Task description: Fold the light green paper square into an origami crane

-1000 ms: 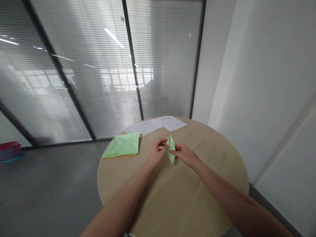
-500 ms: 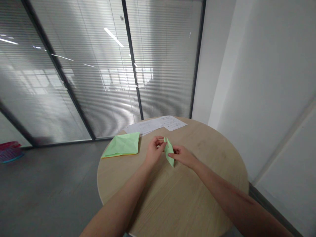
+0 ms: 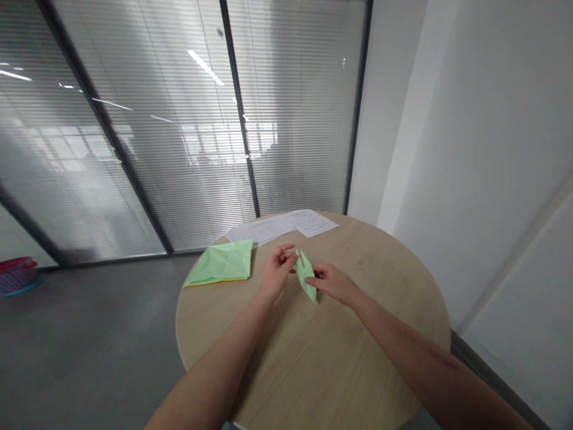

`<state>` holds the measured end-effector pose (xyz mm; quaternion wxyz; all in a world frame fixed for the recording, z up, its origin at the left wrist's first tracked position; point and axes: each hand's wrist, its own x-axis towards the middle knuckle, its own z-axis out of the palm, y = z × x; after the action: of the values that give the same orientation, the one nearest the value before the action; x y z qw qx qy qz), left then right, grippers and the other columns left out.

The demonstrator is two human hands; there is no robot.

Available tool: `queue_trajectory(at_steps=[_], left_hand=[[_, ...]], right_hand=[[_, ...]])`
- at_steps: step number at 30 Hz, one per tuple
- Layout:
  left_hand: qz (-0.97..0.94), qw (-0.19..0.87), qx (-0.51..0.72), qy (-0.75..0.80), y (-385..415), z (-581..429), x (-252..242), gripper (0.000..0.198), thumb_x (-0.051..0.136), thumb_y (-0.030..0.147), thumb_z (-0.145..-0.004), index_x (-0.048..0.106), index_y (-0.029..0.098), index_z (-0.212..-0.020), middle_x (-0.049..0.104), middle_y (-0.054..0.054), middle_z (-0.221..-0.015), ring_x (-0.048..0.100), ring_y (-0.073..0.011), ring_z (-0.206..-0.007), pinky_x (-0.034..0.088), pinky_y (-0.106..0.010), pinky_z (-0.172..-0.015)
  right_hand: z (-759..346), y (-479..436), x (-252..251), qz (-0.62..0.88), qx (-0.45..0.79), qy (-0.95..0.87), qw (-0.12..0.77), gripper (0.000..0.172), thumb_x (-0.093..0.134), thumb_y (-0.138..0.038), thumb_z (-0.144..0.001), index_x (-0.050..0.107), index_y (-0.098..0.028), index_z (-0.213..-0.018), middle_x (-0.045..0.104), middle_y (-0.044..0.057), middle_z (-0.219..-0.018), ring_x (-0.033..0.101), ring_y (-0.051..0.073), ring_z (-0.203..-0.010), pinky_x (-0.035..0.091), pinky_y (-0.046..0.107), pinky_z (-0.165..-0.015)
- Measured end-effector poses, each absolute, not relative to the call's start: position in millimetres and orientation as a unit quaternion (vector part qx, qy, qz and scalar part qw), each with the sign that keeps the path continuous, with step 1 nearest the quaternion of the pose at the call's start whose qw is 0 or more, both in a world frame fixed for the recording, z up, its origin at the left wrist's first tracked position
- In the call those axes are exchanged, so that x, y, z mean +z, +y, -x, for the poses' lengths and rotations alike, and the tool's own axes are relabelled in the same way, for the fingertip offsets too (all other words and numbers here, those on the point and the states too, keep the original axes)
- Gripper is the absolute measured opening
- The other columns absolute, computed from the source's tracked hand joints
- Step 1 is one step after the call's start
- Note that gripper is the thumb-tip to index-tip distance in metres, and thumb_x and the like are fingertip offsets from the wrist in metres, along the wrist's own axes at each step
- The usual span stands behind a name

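Observation:
A small folded piece of light green paper (image 3: 306, 278) is held up just over the table, its upper end split into two points. My right hand (image 3: 329, 280) pinches it from the right, thumb on the near face. On the other side, my left hand (image 3: 278, 269) has thumb and fingertips closed on its upper left edge. The far sides of the fingers are hidden. Left of my hands lies a stack of creased green paper sheets (image 3: 224, 263), with a yellow edge showing underneath.
Printed white sheets (image 3: 313, 223) lie at the far side of the round wooden table (image 3: 340, 370). Glass partitions with blinds (image 3: 295, 119) rise behind it, and a white wall (image 3: 483, 149) stands on the right. A pink and blue basket (image 3: 18, 276) is on the floor at far left.
My left hand has shifted slightly left and up. The gap between the paper's two points has widened and the paper has turned a little. My right hand stays almost in place.

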<state>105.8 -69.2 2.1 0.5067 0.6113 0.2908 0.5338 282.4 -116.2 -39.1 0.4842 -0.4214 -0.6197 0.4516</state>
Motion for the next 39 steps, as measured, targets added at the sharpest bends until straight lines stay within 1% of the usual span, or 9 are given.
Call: queue_trajectory(at_steps=[5,9,12,16,20,24,27,32,39], left_hand=[[-0.615,0.539,0.502,0.281,-67.6,-102.6,4.8,0.047,0.078,0.041,-0.077,0.068,0.016,-0.115,0.075,-0.005,-0.089,0.067,-0.0161,-0.073,0.054,-0.025,-0.06],[-0.625,0.546,0.483,0.28,-65.6,-100.6,5.5,0.044,0.081,0.04,-0.073,0.071,0.016,-0.108,0.075,-0.006,-0.089,0.066,-0.0158,-0.072,0.053,-0.024,-0.06],[-0.636,0.527,0.487,0.284,-64.6,-99.7,5.7,0.035,0.08,0.039,-0.072,0.072,0.016,-0.097,0.073,-0.005,-0.085,0.065,-0.0156,-0.072,0.052,-0.024,-0.061],[-0.662,0.49,0.491,0.284,-65.9,-99.5,7.5,0.024,0.078,0.037,-0.073,0.069,0.017,-0.082,0.067,-0.001,-0.074,0.061,-0.014,-0.066,0.051,-0.025,-0.059],[-0.702,0.439,0.483,0.285,-69.6,-98.3,10.1,0.021,0.074,0.036,-0.077,0.069,0.017,-0.084,0.066,-0.002,-0.076,0.06,-0.0148,-0.068,0.052,-0.026,-0.059],[-0.715,0.42,0.484,0.281,-70.9,-96.9,9.6,0.024,0.071,0.04,-0.081,0.07,0.017,-0.086,0.068,-0.004,-0.082,0.063,-0.0172,-0.074,0.054,-0.028,-0.062],[-0.708,0.414,0.495,0.287,-68.5,-97.6,6.9,0.024,0.073,0.041,-0.079,0.069,0.017,-0.081,0.067,-0.003,-0.078,0.062,-0.0166,-0.072,0.053,-0.028,-0.062],[-0.66,0.462,0.511,0.298,-63.8,-101.1,3.0,0.025,0.078,0.039,-0.072,0.068,0.017,-0.078,0.066,-0.002,-0.072,0.06,-0.0147,-0.065,0.052,-0.026,-0.058],[-0.596,0.533,0.525,0.29,-69.0,-102.4,4.3,0.029,0.083,0.034,-0.067,0.069,0.018,-0.086,0.065,0.001,-0.071,0.059,-0.0125,-0.064,0.049,-0.022,-0.056]], right_hand=[[-284.2,-116.1,-37.4,0.43,0.431,-0.621,0.494,0.034,0.073,-0.048,-0.079,0.074,-0.016,-0.089,0.072,0.003,-0.085,0.062,0.019,-0.077,0.045,0.03,-0.075],[-285.5,-114.9,-38.2,0.446,0.416,-0.618,0.495,0.037,0.07,-0.051,-0.082,0.074,-0.015,-0.09,0.069,0.003,-0.081,0.058,0.017,-0.072,0.041,0.028,-0.071],[-285.6,-114.0,-39.8,0.448,0.42,-0.615,0.495,0.04,0.071,-0.053,-0.081,0.075,-0.014,-0.092,0.069,0.003,-0.082,0.058,0.017,-0.074,0.041,0.028,-0.072],[-285.7,-113.7,-41.0,0.453,0.418,-0.611,0.497,0.044,0.071,-0.055,-0.08,0.075,-0.013,-0.094,0.069,0.004,-0.083,0.057,0.017,-0.074,0.041,0.028,-0.072],[-286.1,-112.8,-41.4,0.445,0.412,-0.617,0.502,0.043,0.069,-0.055,-0.082,0.074,-0.014,-0.093,0.068,0.005,-0.084,0.057,0.017,-0.075,0.042,0.028,-0.073],[-286.0,-110.9,-42.3,0.453,0.383,-0.628,0.503,0.041,0.067,-0.055,-0.081,0.071,-0.014,-0.086,0.065,0.004,-0.079,0.055,0.016,-0.072,0.041,0.028,-0.069],[-285.6,-110.4,-42.9,0.463,0.366,-0.634,0.499,0.041,0.066,-0.055,-0.082,0.07,-0.014,-0.084,0.063,0.003,-0.076,0.053,0.016,-0.07,0.04,0.027,-0.067],[-285.2,-110.6,-43.4,0.463,0.363,-0.633,0.503,0.041,0.065,-0.054,-0.083,0.07,-0.014,-0.089,0.064,0.003,-0.078,0.054,0.016,-0.071,0.042,0.027,-0.067],[-284.2,-111.5,-42.4,0.457,0.354,-0.643,0.502,0.039,0.065,-0.052,-0.083,0.071,-0.014,-0.087,0.064,0.003,-0.078,0.055,0.016,-0.071,0.041,0.026,-0.065]])
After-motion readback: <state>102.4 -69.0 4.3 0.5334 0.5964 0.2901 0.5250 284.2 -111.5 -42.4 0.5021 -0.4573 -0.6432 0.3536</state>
